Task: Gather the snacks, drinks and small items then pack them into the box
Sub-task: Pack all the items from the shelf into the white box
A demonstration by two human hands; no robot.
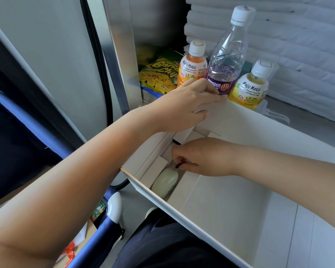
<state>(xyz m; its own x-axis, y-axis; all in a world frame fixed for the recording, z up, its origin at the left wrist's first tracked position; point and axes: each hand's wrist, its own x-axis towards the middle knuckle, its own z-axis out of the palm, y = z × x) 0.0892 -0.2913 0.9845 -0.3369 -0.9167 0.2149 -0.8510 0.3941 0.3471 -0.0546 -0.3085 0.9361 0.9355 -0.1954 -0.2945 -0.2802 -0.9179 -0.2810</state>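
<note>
A white cardboard box (182, 206) stands open in front of me. My left hand (190, 105) grips its far left corner, fingers over the rim. My right hand (199, 157) is down inside the box and pinches a small black item (179, 165) against the left wall. A pale oval object (165, 181) lies on the box floor just below that hand. Behind the box stand an orange Mogu Mogu bottle (191, 64), a clear water bottle with a purple label (226, 60) and a yellow Mogu Mogu bottle (251, 88). A bag of banana chips (159, 74) leans at the left.
A metal post (120, 55) and a grey panel rise left of the box. White foam sheets (298, 45) are stacked at the back right. A blue padded bar (33, 122) and white fittings sit at the lower left, near coloured packaging on the floor.
</note>
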